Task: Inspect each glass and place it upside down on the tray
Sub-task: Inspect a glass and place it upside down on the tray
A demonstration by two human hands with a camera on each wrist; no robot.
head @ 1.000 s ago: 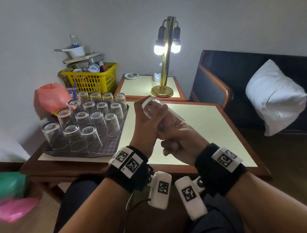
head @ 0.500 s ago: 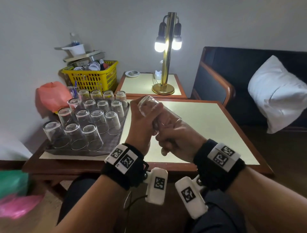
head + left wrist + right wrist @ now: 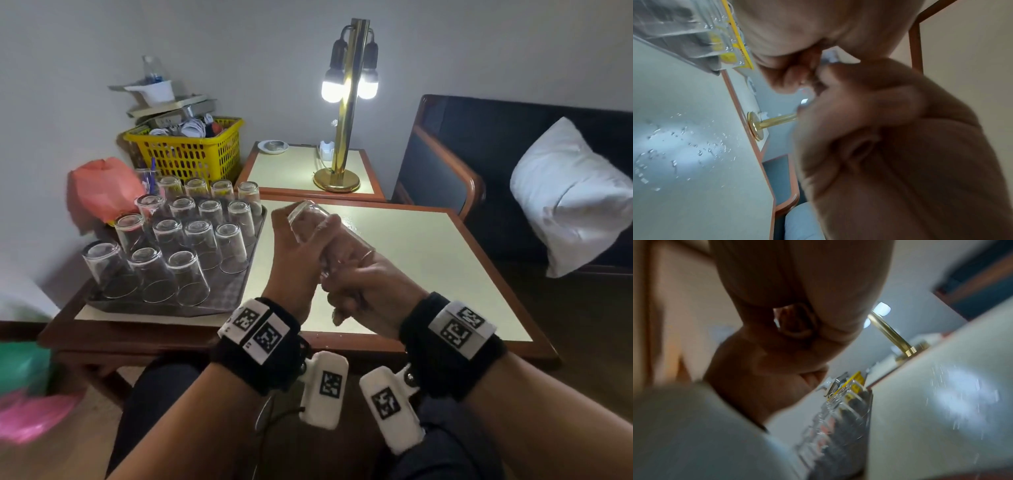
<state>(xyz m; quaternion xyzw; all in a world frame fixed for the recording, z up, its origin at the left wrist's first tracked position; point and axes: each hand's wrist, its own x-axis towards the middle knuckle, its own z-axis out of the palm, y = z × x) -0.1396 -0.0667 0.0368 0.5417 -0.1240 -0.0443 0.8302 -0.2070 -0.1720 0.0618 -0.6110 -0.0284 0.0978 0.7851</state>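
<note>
I hold one clear glass (image 3: 308,219) tilted over the table, its thick base pointing up and to the left. My left hand (image 3: 303,240) wraps the base end. My right hand (image 3: 349,270) grips the rim end lower down, its fingers curled round it. To the left, a dark tray (image 3: 236,291) carries several glasses (image 3: 198,240) standing upside down in rows. In the left wrist view only a sliver of the held glass (image 3: 830,56) shows between both hands. The right wrist view is blurred and shows the tray's glasses (image 3: 838,418).
Water drops (image 3: 684,146) lie on the pale table top (image 3: 428,260). A lit brass lamp (image 3: 346,102) stands on a side table behind. A yellow basket (image 3: 191,154) and an orange bag (image 3: 102,188) sit behind the tray. A dark sofa with a white pillow (image 3: 568,198) is right.
Both hands and the glass have drifted slightly left toward the tray. The grips are the same.
</note>
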